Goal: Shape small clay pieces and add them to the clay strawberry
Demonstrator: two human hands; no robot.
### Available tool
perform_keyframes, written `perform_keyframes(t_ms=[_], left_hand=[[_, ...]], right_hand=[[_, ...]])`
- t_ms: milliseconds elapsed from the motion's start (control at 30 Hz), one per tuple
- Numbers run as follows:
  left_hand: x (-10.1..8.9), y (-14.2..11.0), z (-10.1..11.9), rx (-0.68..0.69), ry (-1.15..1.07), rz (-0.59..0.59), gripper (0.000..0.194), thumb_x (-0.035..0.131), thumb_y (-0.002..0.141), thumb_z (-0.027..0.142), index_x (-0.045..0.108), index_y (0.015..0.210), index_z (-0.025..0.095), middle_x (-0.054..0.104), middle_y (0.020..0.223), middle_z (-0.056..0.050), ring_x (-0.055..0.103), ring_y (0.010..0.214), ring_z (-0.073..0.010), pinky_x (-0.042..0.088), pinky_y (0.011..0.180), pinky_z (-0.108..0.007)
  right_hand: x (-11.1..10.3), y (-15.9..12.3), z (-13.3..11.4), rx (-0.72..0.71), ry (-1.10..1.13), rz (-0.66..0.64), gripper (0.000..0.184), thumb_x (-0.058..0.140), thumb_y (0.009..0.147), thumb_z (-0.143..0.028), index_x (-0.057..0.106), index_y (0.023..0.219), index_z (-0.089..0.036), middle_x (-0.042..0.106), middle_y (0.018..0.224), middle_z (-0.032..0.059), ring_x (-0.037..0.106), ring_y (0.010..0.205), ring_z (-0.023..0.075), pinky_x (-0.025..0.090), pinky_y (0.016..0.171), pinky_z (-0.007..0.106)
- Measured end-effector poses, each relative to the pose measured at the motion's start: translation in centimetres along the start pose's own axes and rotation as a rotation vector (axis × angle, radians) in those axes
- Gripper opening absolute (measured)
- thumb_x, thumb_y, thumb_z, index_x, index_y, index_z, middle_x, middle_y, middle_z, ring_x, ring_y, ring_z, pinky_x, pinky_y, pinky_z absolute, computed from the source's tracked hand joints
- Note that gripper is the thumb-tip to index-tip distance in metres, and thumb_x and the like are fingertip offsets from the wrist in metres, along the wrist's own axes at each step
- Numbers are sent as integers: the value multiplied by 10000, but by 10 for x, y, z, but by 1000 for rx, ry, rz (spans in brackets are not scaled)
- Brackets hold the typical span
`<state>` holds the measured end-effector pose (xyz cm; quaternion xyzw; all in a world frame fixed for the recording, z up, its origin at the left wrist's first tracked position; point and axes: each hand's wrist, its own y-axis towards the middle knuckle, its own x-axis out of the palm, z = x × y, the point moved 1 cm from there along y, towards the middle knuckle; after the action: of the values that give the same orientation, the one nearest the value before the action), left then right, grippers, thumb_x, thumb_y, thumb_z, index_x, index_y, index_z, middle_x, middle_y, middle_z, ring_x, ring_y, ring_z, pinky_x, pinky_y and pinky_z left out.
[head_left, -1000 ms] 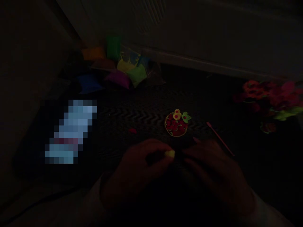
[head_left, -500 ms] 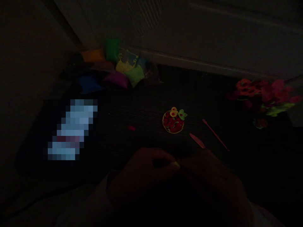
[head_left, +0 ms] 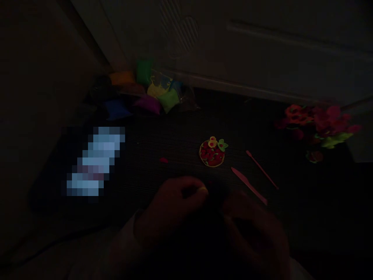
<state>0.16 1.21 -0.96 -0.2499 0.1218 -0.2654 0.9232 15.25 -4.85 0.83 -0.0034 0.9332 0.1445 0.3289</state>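
The scene is very dark. My left hand point(head_left: 175, 206) is closed in a pinch, with a small yellow-green piece of soft clay point(head_left: 203, 189) between thumb and forefinger. Across a narrow gap, my right hand point(head_left: 256, 225) is curled, its thumb and finger near each other; anything between them is lost in shadow. Beyond the hands lies a round clay piece point(head_left: 211, 155), red with green bits and a yellow rim, topped by a yellow flower and a green one. A pink plastic knife point(head_left: 249, 185) and a thin pink stick tool point(head_left: 262, 169) lie beside my right hand.
A small red clay bit point(head_left: 163, 160) lies left of the round piece. Bags of coloured clay point(head_left: 148, 104) are heaped at the back left. A lit, blurred phone screen point(head_left: 94, 161) is at left. Colourful flower-like pieces point(head_left: 323, 120) cluster at right, against the pale wall point(head_left: 262, 62).
My hands have come apart; the left keeps the yellow-green clay and the right has drawn back, uncovering the knife's handle. The whole view has shifted slightly.
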Motion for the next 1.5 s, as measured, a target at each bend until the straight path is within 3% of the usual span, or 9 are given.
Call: perform_keyframes(t_ms=[100, 200, 333, 467, 600, 733, 1033, 1233, 1500], left_hand=[[-8, 1, 4, 94, 180, 252, 164, 535, 737, 335, 638, 773, 212, 655, 738, 19, 582, 660, -138, 422, 606, -219], [-15, 5, 6, 311, 488, 372, 164, 516, 763, 303, 622, 803, 186, 640, 781, -6, 565, 715, -144, 418, 686, -243], [-19, 19, 1, 570, 851, 485, 194, 453, 807, 233, 618, 853, 141, 617, 848, -61, 514, 833, -180, 395, 785, -307], [-21, 32, -9, 614, 1022, 578, 213, 449, 812, 218, 619, 915, 142, 608, 880, -78, 486, 863, -208, 404, 790, -360], [-22, 36, -14, 608, 1096, 633, 241, 453, 811, 229, 604, 972, 132, 605, 909, -93, 473, 870, -226, 412, 788, -384], [-23, 37, -14, 599, 1107, 650, 280, 456, 808, 258, 579, 1021, 124, 589, 951, -102, 469, 894, -233, 400, 809, -394], [-25, 30, -10, 730, 1004, 770, 222, 485, 783, 241, 596, 936, 124, 583, 917, -109, 500, 877, -226, 403, 800, -394], [-19, 9, -13, 820, 854, 824, 168, 506, 763, 197, 592, 904, 168, 586, 880, -76, 522, 845, -204, 435, 756, -369], [15, -10, -28, 742, 557, 633, 159, 481, 779, 190, 613, 867, 175, 610, 844, -58, 558, 815, -167, 469, 739, -321]], right_hand=[[-3, -9, 5, 172, 147, 50, 91, 440, 763, -156, 489, 720, -219, 572, 644, -11, 564, 610, 112, 457, 503, 192], [-2, -20, 17, 304, 143, 56, 196, 351, 828, -209, 495, 696, -215, 561, 632, 4, 551, 587, 122, 464, 510, 215], [3, -26, 30, 282, 47, -32, 159, 431, 810, -228, 564, 724, -208, 612, 645, 1, 577, 583, 119, 467, 519, 219], [7, -25, 37, 270, 13, -31, 134, 510, 772, -217, 613, 857, -218, 675, 808, 20, 626, 732, 143, 496, 648, 252], [9, -24, 38, 371, 62, 27, 106, 537, 754, -262, 629, 795, -227, 680, 767, 15, 630, 709, 147, 498, 645, 261], [12, -22, 36, 431, 142, 108, 91, 610, 691, -296, 604, 645, -218, 648, 629, -11, 609, 601, 131, 486, 583, 240], [13, -25, 40, 473, 168, 132, 228, 451, 788, -306, 593, 644, -203, 628, 622, -10, 585, 603, 121, 443, 555, 223], [14, -22, 43, 455, 171, 186, 178, 549, 715, -334, 606, 615, -199, 649, 620, 2, 601, 608, 153, 462, 565, 257], [16, -22, 45, 397, 203, 197, 207, 476, 773, -307, 644, 850, -215, 686, 843, 27, 622, 820, 175, 476, 748, 311]])
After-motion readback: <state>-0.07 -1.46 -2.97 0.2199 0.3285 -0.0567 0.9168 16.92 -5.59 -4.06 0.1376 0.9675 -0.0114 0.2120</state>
